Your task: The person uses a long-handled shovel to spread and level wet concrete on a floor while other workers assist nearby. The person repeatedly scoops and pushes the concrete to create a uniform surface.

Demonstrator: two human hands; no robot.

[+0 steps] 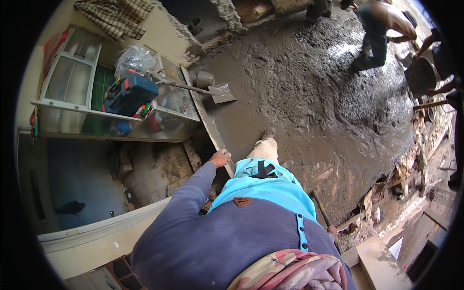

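My left hand (221, 158) is closed on the edge of a long board (211, 128) that stands along the left side of wet grey concrete (270, 82). Down at my right side, only a little of my right hand (332, 231) shows, round a wooden tool handle (321, 211). The working end of that tool is hidden. One light-coloured boot or trouser leg of mine stands in the wet concrete, below bright blue shorts.
At the left, a glass-panelled cabinet (72, 79) bears a blue toolbox (130, 94) and clear plastic. A shovel (222, 93) lies across it, its blade over the concrete beside a bucket (205, 79). At far right, co-workers (379, 29) handle a large dark bucket (419, 77).
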